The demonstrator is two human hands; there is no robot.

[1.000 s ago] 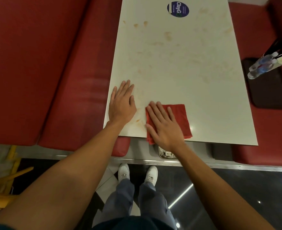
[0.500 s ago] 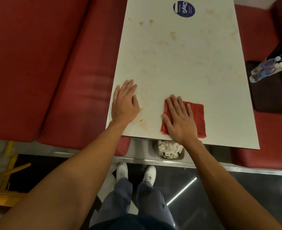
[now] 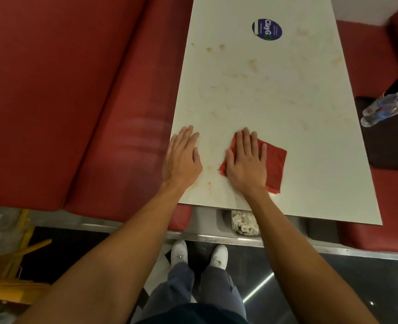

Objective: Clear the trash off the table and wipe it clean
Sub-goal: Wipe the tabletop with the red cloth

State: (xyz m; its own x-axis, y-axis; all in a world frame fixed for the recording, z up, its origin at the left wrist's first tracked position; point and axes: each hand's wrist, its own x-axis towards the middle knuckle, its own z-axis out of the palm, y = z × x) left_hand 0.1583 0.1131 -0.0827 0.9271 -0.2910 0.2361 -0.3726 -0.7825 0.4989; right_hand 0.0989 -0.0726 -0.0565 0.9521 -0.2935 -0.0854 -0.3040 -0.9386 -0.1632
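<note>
A white table (image 3: 275,108) marked with brownish stains runs away from me. My right hand (image 3: 246,162) lies flat with straight fingers on a folded red cloth (image 3: 274,164) near the table's front edge and presses it down. My left hand (image 3: 181,157) rests flat on the bare tabletop by the left edge, fingers straight, a short gap from the cloth. Small stains (image 3: 209,176) show between the two hands. A round blue sticker (image 3: 267,29) sits at the far end.
Red bench seats flank the table, left (image 3: 76,101) and right (image 3: 394,195). A dark tray (image 3: 389,148) with clear bottles (image 3: 380,108) lies on the right seat. A metal bin of crumpled white paper (image 3: 244,223) sits under the front edge.
My right hand slid the red cloth to the right, then back left and a little further up the table, turning it slightly. My left hand stayed flat in place.
</note>
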